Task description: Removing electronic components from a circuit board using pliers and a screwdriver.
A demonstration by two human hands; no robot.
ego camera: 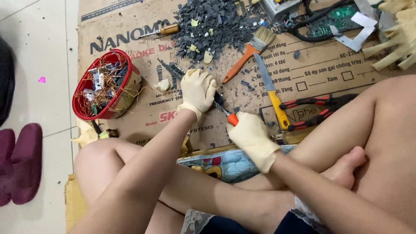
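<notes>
I sit cross-legged on a flattened cardboard sheet (pixel 312 69). My left hand (pixel 198 90), in a cream glove, presses down on a small dark part that is mostly hidden under the fingers. My right hand (pixel 251 138), also gloved, grips an orange-handled screwdriver (pixel 229 115); its shaft runs up-left to the part under my left hand. The two hands are close together near the sheet's middle.
A red bowl (pixel 82 89) of copper wire and small parts stands at the left. A pile of dark broken bits (pixel 216 26), a paintbrush (pixel 251 50), a yellow-handled knife (pixel 271 89), red-handled pliers (pixel 318 108), a second screwdriver (pixel 162 31), a green circuit board (pixel 336 19) and spare gloves (pixel 396 37) lie beyond.
</notes>
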